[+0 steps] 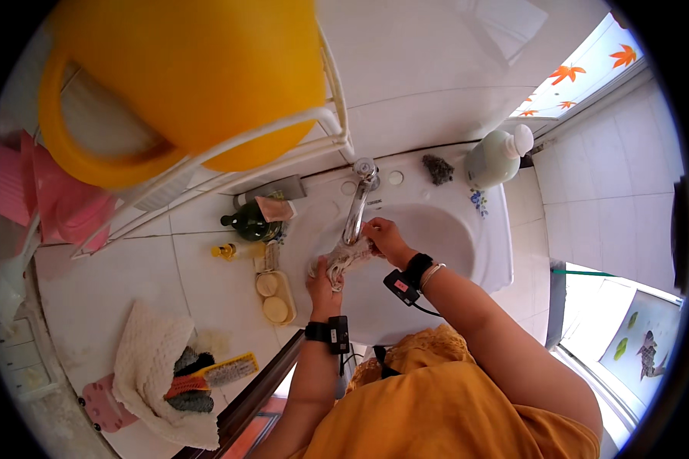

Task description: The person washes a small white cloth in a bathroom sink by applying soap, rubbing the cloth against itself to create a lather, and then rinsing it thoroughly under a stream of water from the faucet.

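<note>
A pale, crumpled piece of cloth (347,257) with string-like edges hangs over the basin of the white sink (455,237), just under the spout of the chrome faucet (358,200). My left hand (325,294) is closed on its lower left end. At the upper right end, my right hand (388,241) pinches the same cloth close to the spout. Part of the fingers of both hands is hidden by the cloth. Whether water is flowing cannot be made out.
A green bottle (251,222), a yellow-capped bottle (237,251) and a soap dish (286,284) with round soaps line the sink's left side. Behind right are a pump bottle (491,159) and a dark scouring pad (438,170). A yellow pitcher (199,69) sits on a wire rack (283,126). A brush (230,372) lies by a towel (149,359).
</note>
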